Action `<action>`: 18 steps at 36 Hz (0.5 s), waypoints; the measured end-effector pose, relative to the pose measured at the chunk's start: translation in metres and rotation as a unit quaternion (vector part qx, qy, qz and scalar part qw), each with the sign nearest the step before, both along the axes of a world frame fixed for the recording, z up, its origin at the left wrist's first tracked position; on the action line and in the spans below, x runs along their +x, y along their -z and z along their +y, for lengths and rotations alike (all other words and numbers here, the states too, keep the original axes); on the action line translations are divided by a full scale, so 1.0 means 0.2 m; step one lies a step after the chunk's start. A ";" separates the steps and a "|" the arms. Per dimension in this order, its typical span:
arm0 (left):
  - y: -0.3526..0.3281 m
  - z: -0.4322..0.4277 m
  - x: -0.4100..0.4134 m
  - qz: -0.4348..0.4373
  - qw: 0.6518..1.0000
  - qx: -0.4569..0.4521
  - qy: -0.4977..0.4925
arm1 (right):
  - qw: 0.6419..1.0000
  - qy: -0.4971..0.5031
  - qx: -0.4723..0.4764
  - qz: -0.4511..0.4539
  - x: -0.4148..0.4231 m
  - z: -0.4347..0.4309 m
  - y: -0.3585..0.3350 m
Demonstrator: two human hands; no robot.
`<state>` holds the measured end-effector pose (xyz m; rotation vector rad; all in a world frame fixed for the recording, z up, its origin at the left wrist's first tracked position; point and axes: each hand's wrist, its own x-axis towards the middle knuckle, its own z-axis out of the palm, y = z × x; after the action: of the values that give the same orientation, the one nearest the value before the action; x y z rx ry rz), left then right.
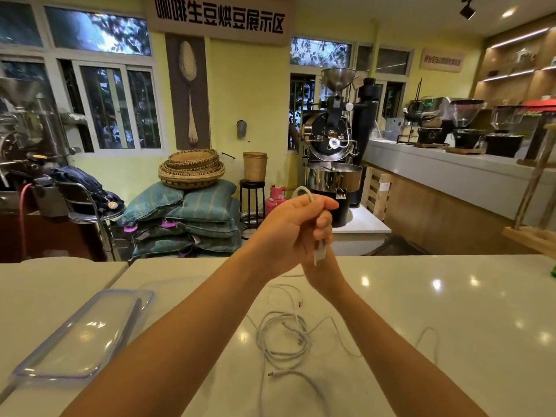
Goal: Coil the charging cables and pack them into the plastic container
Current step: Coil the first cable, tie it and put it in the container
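Both hands are raised together above the white counter. My left hand is in front and grips a white charging cable, whose loop sticks out above the fist. My right hand is mostly hidden behind the left one; its curled fingers hold the same cable, and a white plug end hangs below them. Several more white cables lie in a loose tangle on the counter under my arms. A clear plastic lid with a bluish rim lies at the left, and a faint clear container sits just beyond it, partly hidden by my left arm.
One cable strand trails off to the right on the counter. Beyond the counter's far edge stand a coffee roaster, stacked sacks with woven baskets and a red gas cylinder. A wooden stand is at the right edge.
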<state>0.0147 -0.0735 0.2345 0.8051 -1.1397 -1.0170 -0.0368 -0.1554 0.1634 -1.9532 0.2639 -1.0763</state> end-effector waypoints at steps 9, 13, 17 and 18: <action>-0.13 -0.02 0.15 -0.059 0.997 0.025 -0.046 | 0.997 -0.052 0.019 0.061 0.02 0.13 0.05; -0.15 0.00 0.23 -0.100 0.991 0.028 -0.085 | 0.992 -0.056 -0.032 0.110 -0.04 0.16 0.03; -0.16 0.03 0.28 -0.121 0.988 0.040 -0.090 | 0.980 0.000 -0.151 0.132 -0.12 0.18 -0.02; -0.16 0.04 0.29 -0.123 0.987 0.040 -0.095 | 0.977 0.012 -0.167 0.130 -0.13 0.18 -0.03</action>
<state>0.0732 -0.0660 0.2673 1.1046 -1.2095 -0.8247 -0.0635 -0.1191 0.1696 -2.4029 0.2608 -0.9238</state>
